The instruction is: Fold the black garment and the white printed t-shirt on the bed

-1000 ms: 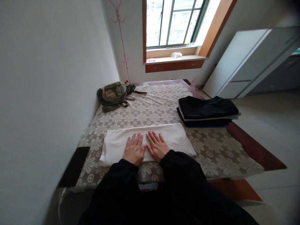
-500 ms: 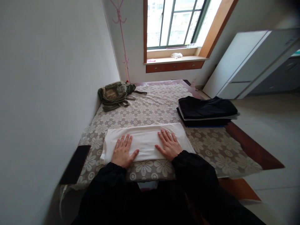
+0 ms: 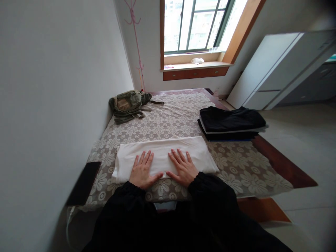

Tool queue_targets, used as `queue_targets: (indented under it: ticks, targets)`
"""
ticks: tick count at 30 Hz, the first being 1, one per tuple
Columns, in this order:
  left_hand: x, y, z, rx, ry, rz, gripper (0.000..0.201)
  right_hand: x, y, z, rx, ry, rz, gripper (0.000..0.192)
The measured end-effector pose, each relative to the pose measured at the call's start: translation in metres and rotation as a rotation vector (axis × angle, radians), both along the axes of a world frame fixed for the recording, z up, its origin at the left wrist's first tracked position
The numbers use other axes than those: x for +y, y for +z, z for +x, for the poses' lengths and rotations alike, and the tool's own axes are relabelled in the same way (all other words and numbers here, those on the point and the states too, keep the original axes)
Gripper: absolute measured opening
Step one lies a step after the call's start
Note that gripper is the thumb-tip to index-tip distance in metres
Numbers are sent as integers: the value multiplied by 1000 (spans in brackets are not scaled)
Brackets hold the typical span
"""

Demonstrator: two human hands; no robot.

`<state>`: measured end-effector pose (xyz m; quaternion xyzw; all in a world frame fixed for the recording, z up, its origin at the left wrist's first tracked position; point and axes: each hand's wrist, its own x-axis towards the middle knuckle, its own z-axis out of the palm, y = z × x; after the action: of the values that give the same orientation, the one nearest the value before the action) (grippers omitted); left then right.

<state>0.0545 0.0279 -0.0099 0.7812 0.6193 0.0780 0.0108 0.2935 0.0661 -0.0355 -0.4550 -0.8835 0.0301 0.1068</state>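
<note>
A white folded garment (image 3: 162, 150) lies flat as a wide rectangle on the table's flowered lace cloth (image 3: 168, 127); its exact kind does not show. My left hand (image 3: 143, 171) rests palm down on its left half, fingers stretched out. On the right half, my right hand (image 3: 182, 168) lies flat with fingers spread. The two thumbs point toward each other near the garment's front edge, a small gap between them. Neither hand grips the fabric.
A stack of folded dark clothes (image 3: 232, 120) sits at the table's right side. Back left, against the wall, is a green backpack (image 3: 128, 105). A black phone (image 3: 84, 183) with a white cable (image 3: 69, 224) lies at the left front edge. A pink coat stand (image 3: 136, 42) rises behind.
Both hands have slid inward and slightly toward me over the white garment, bringing the thumbs close together. The garment stays in place.
</note>
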Motion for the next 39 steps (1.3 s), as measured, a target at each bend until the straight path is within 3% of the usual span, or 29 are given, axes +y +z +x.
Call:
queue_targets:
  ticks: [7,10,13,16,20,27,39]
  targets:
    - [-8,2,-36,5,30,-37,95,8,-10,53,-7,14,51,84]
    - [-11,9,-40,-45,34,-48,95,8,-5,64,2,-2,51,85]
    - [-21,18,-25,-127,-16,-22,74,-2,10,57,68,13,62,78]
    - [-37,23,5,-225,-166,-20,48,-21,23,36,166,188,25,55]
    - [-55,21,31,-260,-225,-19,38,-44,25,8,209,365,-6,52]
    - [-64,24,11,-202,-176,0,41,-54,17,11,194,254,64,39]
    - [-78,19,-29,-116,-73,139,36,-54,10,74,99,-16,166,32]
